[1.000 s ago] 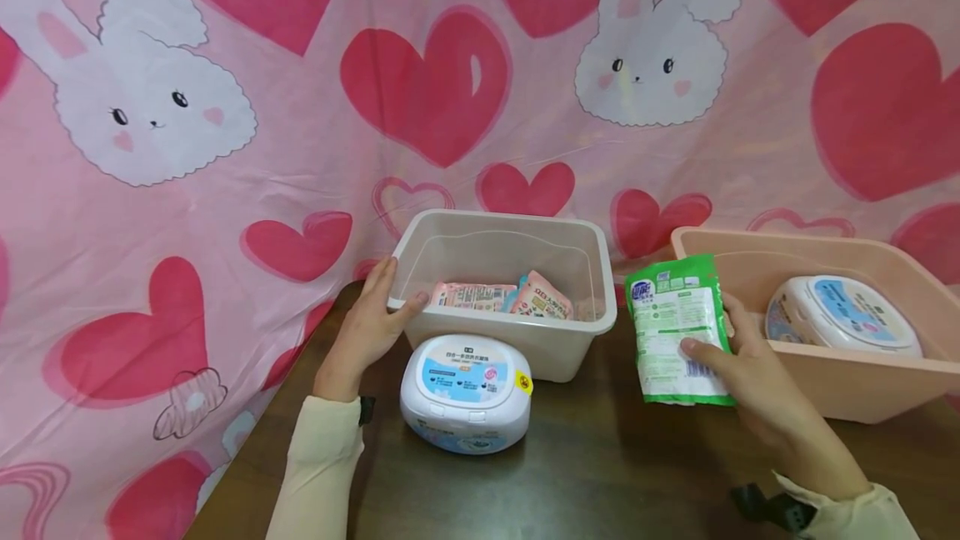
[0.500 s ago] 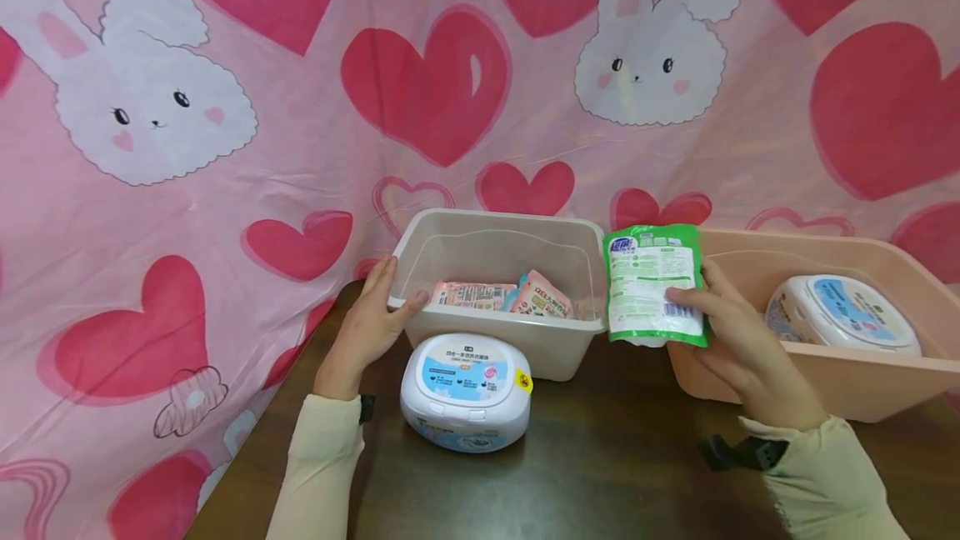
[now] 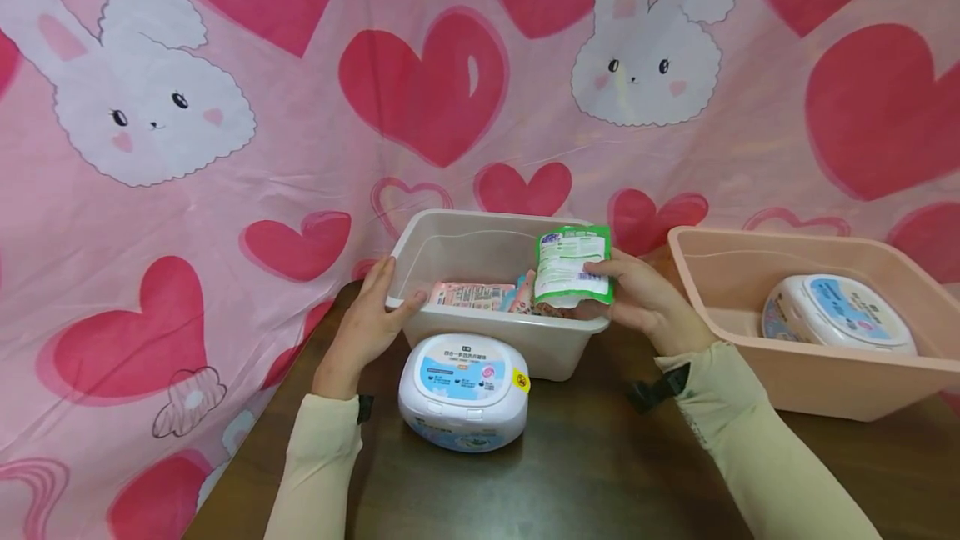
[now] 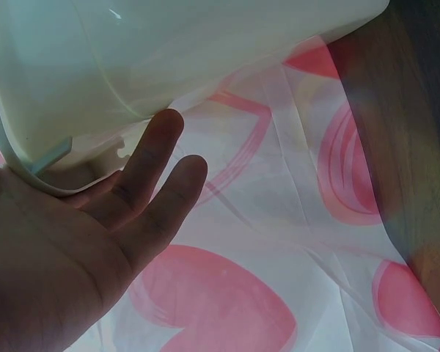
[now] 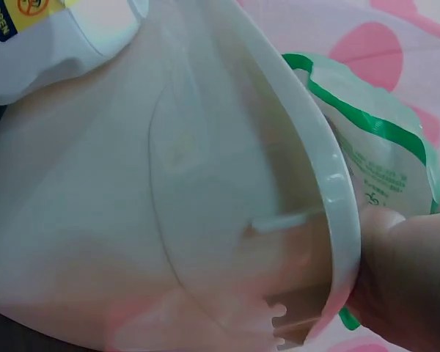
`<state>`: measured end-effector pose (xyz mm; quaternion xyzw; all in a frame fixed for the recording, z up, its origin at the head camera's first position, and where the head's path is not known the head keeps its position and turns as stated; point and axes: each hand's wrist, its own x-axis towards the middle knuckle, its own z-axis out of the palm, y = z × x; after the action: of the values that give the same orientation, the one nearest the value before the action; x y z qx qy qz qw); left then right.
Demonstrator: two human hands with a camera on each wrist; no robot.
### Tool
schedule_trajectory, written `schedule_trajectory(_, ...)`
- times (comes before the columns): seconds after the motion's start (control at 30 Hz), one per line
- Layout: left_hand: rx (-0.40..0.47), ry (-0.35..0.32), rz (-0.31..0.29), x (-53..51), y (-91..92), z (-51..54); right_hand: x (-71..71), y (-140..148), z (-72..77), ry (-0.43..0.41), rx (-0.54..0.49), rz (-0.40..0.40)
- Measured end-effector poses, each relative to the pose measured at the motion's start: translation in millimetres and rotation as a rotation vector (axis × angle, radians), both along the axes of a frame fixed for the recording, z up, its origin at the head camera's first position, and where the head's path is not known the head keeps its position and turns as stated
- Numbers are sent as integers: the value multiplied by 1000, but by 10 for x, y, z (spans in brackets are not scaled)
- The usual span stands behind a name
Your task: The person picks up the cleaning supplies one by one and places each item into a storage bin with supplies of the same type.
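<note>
My right hand (image 3: 648, 294) pinches a green-and-white pouch (image 3: 573, 269) by its right edge, thumb across the printed face. The pouch is tilted over the right end of a pale grey bin (image 3: 495, 325); in the right wrist view the pouch (image 5: 381, 139) shows past the bin's rim. At the bin's front left corner my left hand (image 3: 367, 327) touches the rim, and the left wrist view shows its fingers (image 4: 165, 202) fairly straight. Pink packets (image 3: 472, 296) lie inside the bin, partly covered by the pouch. A white oval tub (image 3: 463, 394) with a blue label stands before the bin.
A peach bin (image 3: 810, 373) stands to the right, with another white tub (image 3: 840, 315) in it. Both bins sit on a dark wooden table (image 3: 585, 473). A pink cloth (image 3: 300, 148) with hearts and rabbits hangs behind.
My right hand has carried the pouch left, from in front of the peach bin to over the grey bin's right end. The left hand and the tubs have stayed in place.
</note>
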<state>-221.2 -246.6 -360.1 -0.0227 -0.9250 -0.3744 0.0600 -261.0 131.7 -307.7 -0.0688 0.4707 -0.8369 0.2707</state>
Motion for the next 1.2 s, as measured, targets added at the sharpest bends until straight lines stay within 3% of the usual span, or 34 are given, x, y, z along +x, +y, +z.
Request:
schedule_trajectory(0.2, -3, -5, -4, 15, -27, 32, 24, -10, 18, 5, 13, 59)
schedule_trajectory(0.3, -4, 16, -9, 2, -40, 56, 40, -43, 66, 50, 73, 29)
schedule_trajectory(0.5, -17, 25, -1, 6, -57, 74, 79, -182, 121, 213, 266, -66)
schedule_trajectory(0.67, -32, 21, -1, 3, -63, 76, 101, -240, 71, 347, 354, -105)
schedule_trajectory(0.9, -22, 28, 1, -26, -77, 71, 155, -323, -42, 634, 590, -151)
schedule_trajectory(1.1, -23, 11, 5, -10, -27, 14, 245, -292, -76, 675, 629, -141)
schedule_trajectory(1.2, -42, 6, -2, -10, 14, 8, 333, -203, -38, 717, 730, -113)
